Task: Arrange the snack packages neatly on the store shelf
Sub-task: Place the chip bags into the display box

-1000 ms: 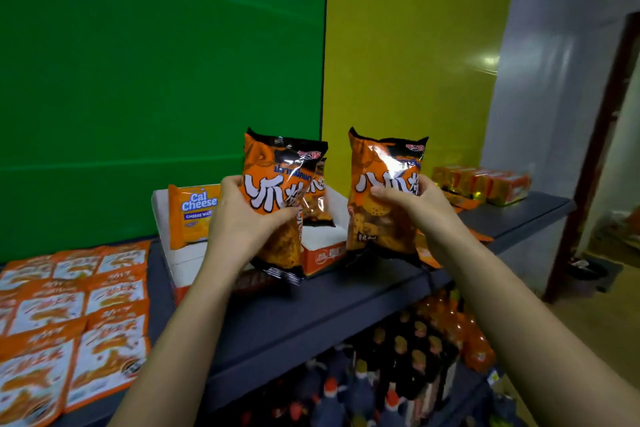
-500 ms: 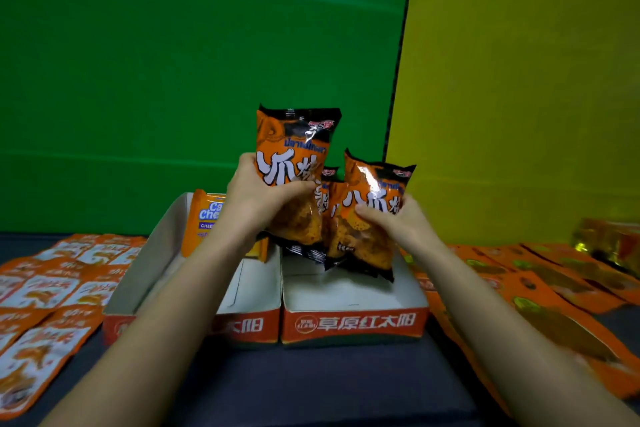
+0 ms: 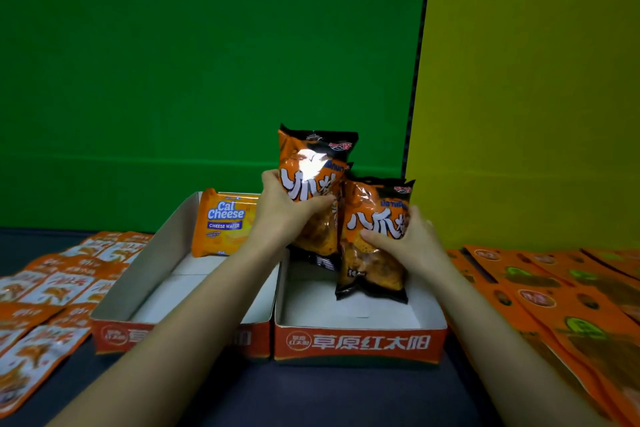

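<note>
My left hand (image 3: 284,215) grips one snack bag (image 3: 313,177) upright above the right carton (image 3: 356,341). My right hand (image 3: 412,243) clamps a second snack bag (image 3: 374,236) just beside it, lower, bottom inside that carton. Cal Cheese pack (image 3: 225,222) stands left of my left hand.

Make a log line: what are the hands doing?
left hand grips upper chip bag | right hand grips lower chip bag | over right box
</note>
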Demonstrator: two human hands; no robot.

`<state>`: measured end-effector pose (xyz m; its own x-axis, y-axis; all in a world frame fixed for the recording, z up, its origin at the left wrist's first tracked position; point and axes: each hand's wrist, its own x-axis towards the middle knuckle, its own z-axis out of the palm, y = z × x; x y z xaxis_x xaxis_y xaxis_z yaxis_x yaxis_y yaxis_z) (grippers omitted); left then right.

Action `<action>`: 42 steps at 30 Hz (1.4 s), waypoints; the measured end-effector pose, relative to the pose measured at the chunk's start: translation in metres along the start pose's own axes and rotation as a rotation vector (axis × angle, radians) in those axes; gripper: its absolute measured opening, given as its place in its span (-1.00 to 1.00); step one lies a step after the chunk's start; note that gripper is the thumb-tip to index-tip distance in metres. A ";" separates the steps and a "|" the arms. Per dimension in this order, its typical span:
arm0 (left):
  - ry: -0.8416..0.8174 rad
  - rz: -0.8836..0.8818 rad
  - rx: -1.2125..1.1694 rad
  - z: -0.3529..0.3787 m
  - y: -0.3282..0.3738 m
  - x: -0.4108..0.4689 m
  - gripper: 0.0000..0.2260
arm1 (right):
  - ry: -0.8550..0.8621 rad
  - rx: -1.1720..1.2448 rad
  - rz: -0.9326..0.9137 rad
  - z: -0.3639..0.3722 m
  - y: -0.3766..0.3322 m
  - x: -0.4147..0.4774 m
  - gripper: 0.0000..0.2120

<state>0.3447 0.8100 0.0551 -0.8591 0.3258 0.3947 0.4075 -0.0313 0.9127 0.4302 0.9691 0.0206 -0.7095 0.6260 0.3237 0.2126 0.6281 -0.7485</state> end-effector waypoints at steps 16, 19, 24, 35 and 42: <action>0.073 0.017 -0.002 0.027 -0.005 -0.007 -0.51 | 0.051 -0.018 -0.033 0.000 0.005 0.002 -0.20; 0.088 0.061 0.201 0.025 -0.022 -0.008 -0.48 | 0.049 -0.038 -0.035 0.000 0.005 0.003 -0.18; 0.066 0.107 0.385 0.016 -0.027 -0.008 -0.30 | 0.052 -0.093 -0.054 0.002 0.005 0.005 -0.18; 0.010 0.217 0.564 0.017 -0.025 -0.011 -0.13 | 0.087 -0.145 -0.076 0.001 0.003 0.003 -0.22; 0.058 0.222 0.916 0.019 -0.034 -0.017 -0.07 | 0.015 -0.185 -0.078 -0.001 0.003 0.003 -0.19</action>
<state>0.3514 0.8239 0.0150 -0.7369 0.3528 0.5766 0.6269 0.6758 0.3878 0.4296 0.9733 0.0200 -0.7188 0.5782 0.3860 0.2787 0.7483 -0.6019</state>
